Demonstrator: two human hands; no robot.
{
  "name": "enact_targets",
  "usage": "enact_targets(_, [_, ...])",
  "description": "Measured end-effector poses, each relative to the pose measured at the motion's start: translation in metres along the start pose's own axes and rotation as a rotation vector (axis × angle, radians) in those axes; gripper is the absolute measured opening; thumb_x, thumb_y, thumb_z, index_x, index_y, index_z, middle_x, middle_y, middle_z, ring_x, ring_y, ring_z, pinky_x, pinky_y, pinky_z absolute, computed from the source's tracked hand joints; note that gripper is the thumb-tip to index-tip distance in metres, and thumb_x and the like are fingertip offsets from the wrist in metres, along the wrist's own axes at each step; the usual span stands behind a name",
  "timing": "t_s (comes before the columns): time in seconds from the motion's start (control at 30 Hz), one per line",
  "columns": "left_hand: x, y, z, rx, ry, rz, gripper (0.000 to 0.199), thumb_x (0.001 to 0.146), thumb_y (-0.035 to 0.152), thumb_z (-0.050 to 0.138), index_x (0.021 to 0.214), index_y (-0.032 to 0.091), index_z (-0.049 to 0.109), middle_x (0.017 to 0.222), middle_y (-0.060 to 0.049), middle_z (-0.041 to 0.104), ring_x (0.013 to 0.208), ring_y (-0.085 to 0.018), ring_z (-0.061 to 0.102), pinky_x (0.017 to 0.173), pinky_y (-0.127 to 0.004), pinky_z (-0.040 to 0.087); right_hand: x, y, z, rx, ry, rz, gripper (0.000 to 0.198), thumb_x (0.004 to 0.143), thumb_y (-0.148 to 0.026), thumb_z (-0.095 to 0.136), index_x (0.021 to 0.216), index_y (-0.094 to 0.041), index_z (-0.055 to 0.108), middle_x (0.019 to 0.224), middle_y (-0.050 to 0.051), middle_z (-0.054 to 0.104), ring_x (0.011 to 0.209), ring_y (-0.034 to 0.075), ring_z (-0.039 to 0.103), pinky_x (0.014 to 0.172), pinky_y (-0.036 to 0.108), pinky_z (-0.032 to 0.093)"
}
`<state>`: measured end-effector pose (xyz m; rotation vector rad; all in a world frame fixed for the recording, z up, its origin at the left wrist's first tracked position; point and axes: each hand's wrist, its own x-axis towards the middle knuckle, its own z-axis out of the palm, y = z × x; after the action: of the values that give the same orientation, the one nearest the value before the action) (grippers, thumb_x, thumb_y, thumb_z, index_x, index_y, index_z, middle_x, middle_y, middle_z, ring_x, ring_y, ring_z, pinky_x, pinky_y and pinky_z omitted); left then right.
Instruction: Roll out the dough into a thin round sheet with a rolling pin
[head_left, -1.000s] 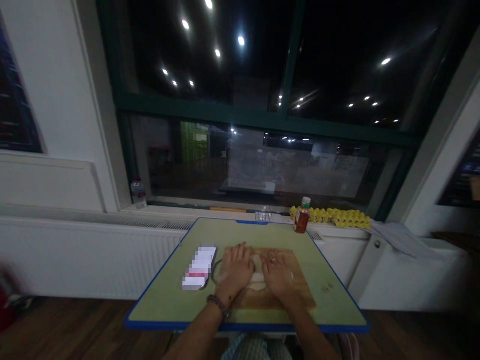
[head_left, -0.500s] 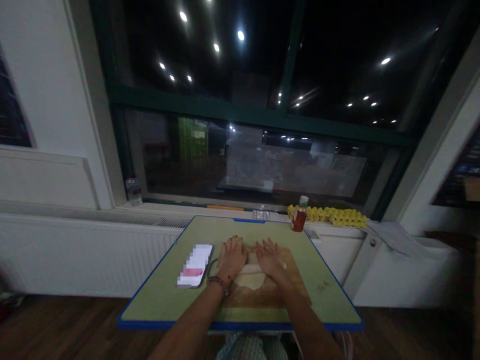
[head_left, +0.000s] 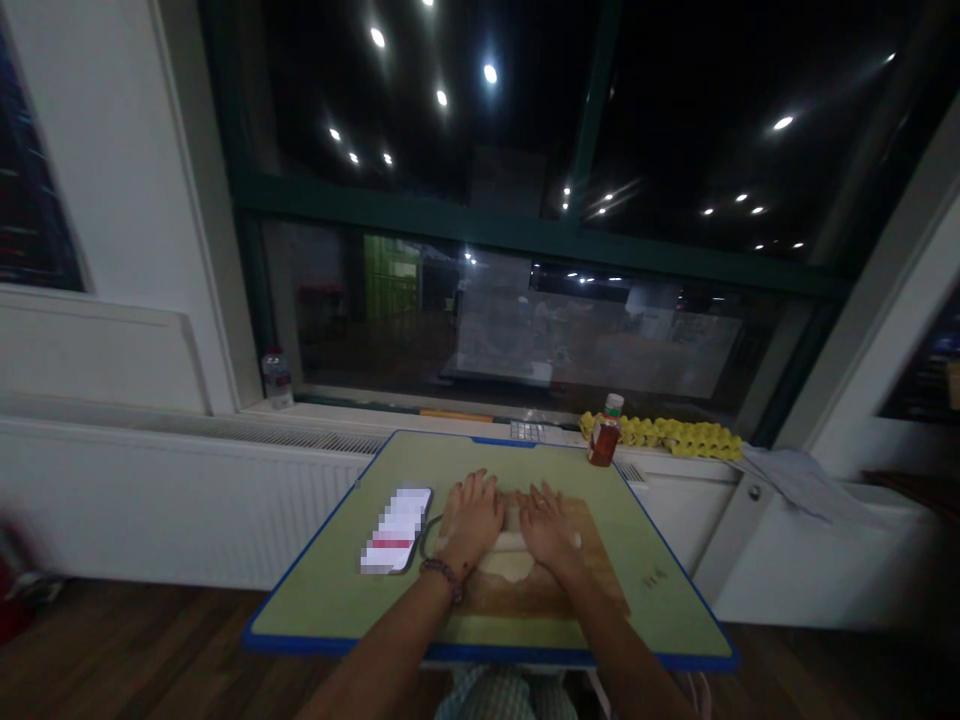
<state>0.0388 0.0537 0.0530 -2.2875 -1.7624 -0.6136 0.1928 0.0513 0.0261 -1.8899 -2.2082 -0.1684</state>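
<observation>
My left hand [head_left: 474, 520] lies flat with fingers stretched forward, its palm over the left part of a pale rolling pin [head_left: 511, 541]. My right hand [head_left: 549, 525] rests likewise over the pin's right part, fingers extended and slightly spread. Between the hands a short length of the pin shows, and its right end sticks out past my right hand. Beneath it is a flattened, cream-coloured sheet of dough [head_left: 510, 567], partly hidden by my hands. The dough sits on a wooden board [head_left: 609, 580].
On the green, blue-edged table [head_left: 315, 590], a lit phone [head_left: 397, 530] lies left of my left hand, near a dark curved band [head_left: 425, 540]. A bottle of red-brown liquid [head_left: 604, 435] stands at the far right. Yellow egg trays [head_left: 675, 436] and a clear bottle [head_left: 277, 380] are by the window.
The camera view has turned slightly left, so the scene sits a little further right. Both hands stay flat over the rolling pin; a little less dough shows beside my left wrist.
</observation>
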Motion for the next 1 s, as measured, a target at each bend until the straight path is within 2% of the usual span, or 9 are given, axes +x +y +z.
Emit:
enact_targets(0.1, [0.016, -0.005, 0.003, -0.009, 0.016, -0.048, 0.041, 0.090, 0.026, 0.041, 0.128, 0.015, 0.051, 0.140, -0.014, 0.047, 0.127, -0.029, 0.041, 0.104, -0.046, 0.030, 0.021, 0.002, 0.009, 0.008, 0.014, 0.031, 0.047, 0.098, -0.027, 0.025, 0.141, -0.024, 0.044, 0.149, 0.005, 0.039, 0.144, 0.023, 0.018, 0.116, 0.049, 0.008])
enact_targets(0.2, [0.021, -0.006, 0.005, 0.003, 0.006, -0.075, 0.042, 0.088, 0.024, 0.043, 0.128, 0.013, 0.050, 0.139, -0.015, 0.047, 0.126, -0.030, 0.041, 0.103, -0.047, 0.031, 0.027, 0.002, 0.011, 0.010, 0.014, 0.025, 0.047, 0.098, -0.028, 0.027, 0.142, -0.023, 0.043, 0.150, 0.005, 0.038, 0.144, 0.023, 0.017, 0.117, 0.048, 0.008])
enact_targets(0.3, [0.011, -0.003, 0.006, 0.016, -0.026, -0.087, 0.040, 0.090, 0.026, 0.040, 0.127, 0.013, 0.051, 0.138, -0.017, 0.049, 0.123, -0.031, 0.044, 0.101, -0.049, 0.032, 0.013, -0.001, 0.007, 0.004, 0.001, -0.005, 0.048, 0.098, -0.026, 0.025, 0.142, -0.021, 0.044, 0.149, 0.006, 0.040, 0.144, 0.024, 0.018, 0.117, 0.048, 0.009])
enact_targets(0.47, [-0.017, 0.006, 0.000, 0.030, -0.020, 0.027, 0.038, 0.093, 0.027, 0.036, 0.125, 0.016, 0.054, 0.139, -0.014, 0.050, 0.129, -0.030, 0.039, 0.106, -0.050, 0.025, -0.027, -0.009, -0.008, 0.018, 0.049, -0.012, 0.049, 0.098, -0.025, 0.023, 0.140, -0.020, 0.047, 0.146, 0.006, 0.044, 0.143, 0.025, 0.023, 0.117, 0.046, 0.011])
enact_targets(0.57, [-0.021, 0.008, -0.005, 0.020, -0.045, 0.008, 0.035, 0.092, 0.028, 0.038, 0.121, 0.018, 0.056, 0.139, -0.013, 0.050, 0.130, -0.029, 0.038, 0.107, -0.049, 0.024, -0.034, -0.012, -0.015, 0.019, 0.040, -0.012, 0.049, 0.097, -0.025, 0.023, 0.138, -0.020, 0.050, 0.146, 0.005, 0.045, 0.142, 0.026, 0.026, 0.116, 0.047, 0.011])
enact_targets(0.77, [-0.005, 0.006, -0.001, 0.004, -0.001, -0.035, 0.041, 0.093, 0.032, 0.037, 0.126, 0.014, 0.052, 0.139, -0.016, 0.048, 0.127, -0.031, 0.040, 0.104, -0.049, 0.028, -0.010, -0.009, -0.011, -0.025, -0.008, -0.020, 0.048, 0.097, -0.022, 0.025, 0.137, -0.020, 0.051, 0.145, 0.006, 0.045, 0.142, 0.025, 0.027, 0.116, 0.047, 0.013])
enact_targets(1.0, [0.016, 0.002, 0.005, -0.032, -0.004, -0.088, 0.039, 0.090, 0.027, 0.041, 0.126, 0.014, 0.050, 0.140, -0.014, 0.047, 0.126, -0.029, 0.040, 0.104, -0.047, 0.030, 0.015, -0.008, -0.009, -0.001, -0.077, 0.001, 0.048, 0.099, -0.026, 0.022, 0.141, -0.025, 0.045, 0.146, 0.005, 0.044, 0.143, 0.025, 0.023, 0.115, 0.050, 0.007])
